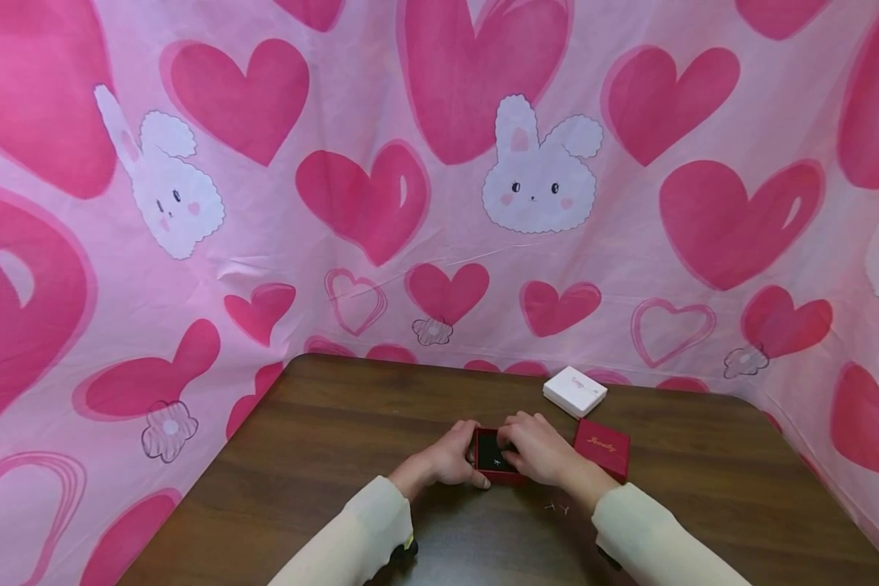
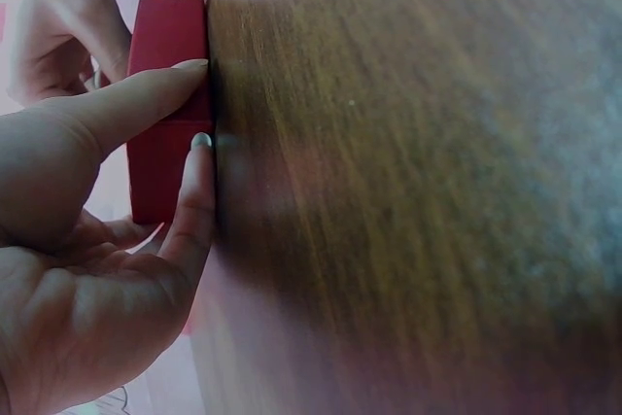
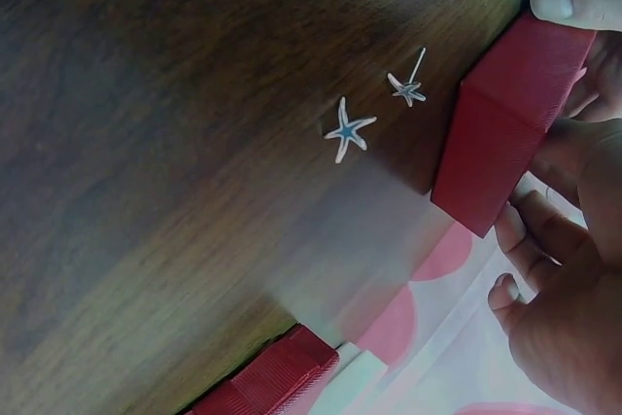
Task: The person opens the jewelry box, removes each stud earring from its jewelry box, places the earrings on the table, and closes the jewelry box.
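My left hand [image 1: 450, 457] grips a small open red jewelry box [image 1: 500, 477] by its left end, thumb along the near wall. A black pad [image 1: 487, 444] lines the box, and a small silvery piece [image 1: 497, 462] lies on it. Over the box's right part is my right hand [image 1: 540, 450], fingers bent down into it. Whether they pinch something is hidden. On the table nearer the wearer lie two starfish earrings: one earring [image 3: 348, 130] faces up, while the other earring [image 3: 406, 90] shows its post sticking out.
To the right of the box lies a red lid [image 1: 602, 448] with gold lettering. Behind it stands a white box [image 1: 575, 392] with print on top. The brown wooden table [image 1: 322, 439] ends at a pink heart-patterned cloth backdrop [image 1: 439, 236].
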Tool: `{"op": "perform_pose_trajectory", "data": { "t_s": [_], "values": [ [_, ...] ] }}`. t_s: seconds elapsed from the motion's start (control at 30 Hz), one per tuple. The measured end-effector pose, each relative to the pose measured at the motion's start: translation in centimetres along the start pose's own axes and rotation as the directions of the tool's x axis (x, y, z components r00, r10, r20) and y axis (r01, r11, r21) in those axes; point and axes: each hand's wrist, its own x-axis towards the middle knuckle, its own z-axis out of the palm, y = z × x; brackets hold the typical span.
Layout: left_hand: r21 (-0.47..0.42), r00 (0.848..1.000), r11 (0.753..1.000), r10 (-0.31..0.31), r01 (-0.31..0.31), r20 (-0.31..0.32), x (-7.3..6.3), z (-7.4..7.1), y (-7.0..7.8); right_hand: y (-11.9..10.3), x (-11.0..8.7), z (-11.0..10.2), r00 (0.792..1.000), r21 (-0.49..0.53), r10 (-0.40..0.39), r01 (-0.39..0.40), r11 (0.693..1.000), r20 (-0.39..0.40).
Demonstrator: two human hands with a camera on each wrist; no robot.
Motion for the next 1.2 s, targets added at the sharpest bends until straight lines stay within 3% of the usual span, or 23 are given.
{"op": "perform_pose_trajectory", "data": {
  "t_s": [0.5, 0.73, 1.2],
  "values": [
    [-0.014, 1.0, 1.0, -0.005, 0.005, 0.008, 0.03, -0.14, 0.02, -0.25, 0.05, -0.18, 1.0, -0.015, 0.028, -0.028, 1.0, 0.008],
    [0.012, 0.999, 0.999, -0.035, 0.034, 0.025, 0.1, -0.05, -0.24, -0.31, 0.1, -0.21, 0.999, -0.013, 0.035, -0.034, 0.999, 0.02],
    [0.004, 1.0, 1.0, -0.014, 0.014, -0.001, -0.12, -0.07, 0.2, -0.11, -0.01, -0.23, 1.0, -0.019, 0.01, -0.009, 1.0, 0.013]
  ]
}}
